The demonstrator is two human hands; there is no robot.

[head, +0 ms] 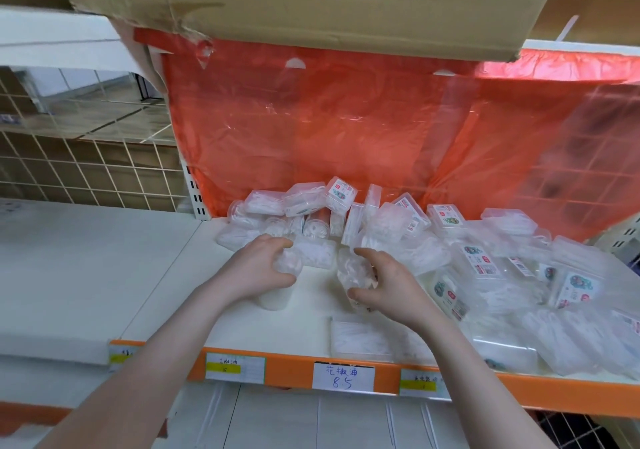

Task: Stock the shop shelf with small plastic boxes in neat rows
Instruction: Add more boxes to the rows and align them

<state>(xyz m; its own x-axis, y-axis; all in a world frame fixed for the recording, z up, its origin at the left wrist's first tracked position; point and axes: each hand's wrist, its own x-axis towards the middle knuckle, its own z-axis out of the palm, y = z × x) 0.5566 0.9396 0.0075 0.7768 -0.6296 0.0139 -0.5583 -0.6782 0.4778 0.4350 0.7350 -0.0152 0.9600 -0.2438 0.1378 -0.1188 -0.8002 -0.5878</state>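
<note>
On the shelf (104, 258): messy heap of boxes (433, 251), not rows yet
left hand (258, 268): gripping a round tub (277, 292), standing it upright
right hand (388, 284): curled round a clear tub (353, 272), tilted, probably next in line

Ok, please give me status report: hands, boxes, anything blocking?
Left hand grips clear round tub. Right hand grips another clear tub. Small plastic boxes piled loose, no rows yet. Flat box lies at shelf front edge.

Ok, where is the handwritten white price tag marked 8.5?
Head view: the handwritten white price tag sits on the orange shelf edge strip, low centre, between two yellow-striped labels, below the right hand.
</note>
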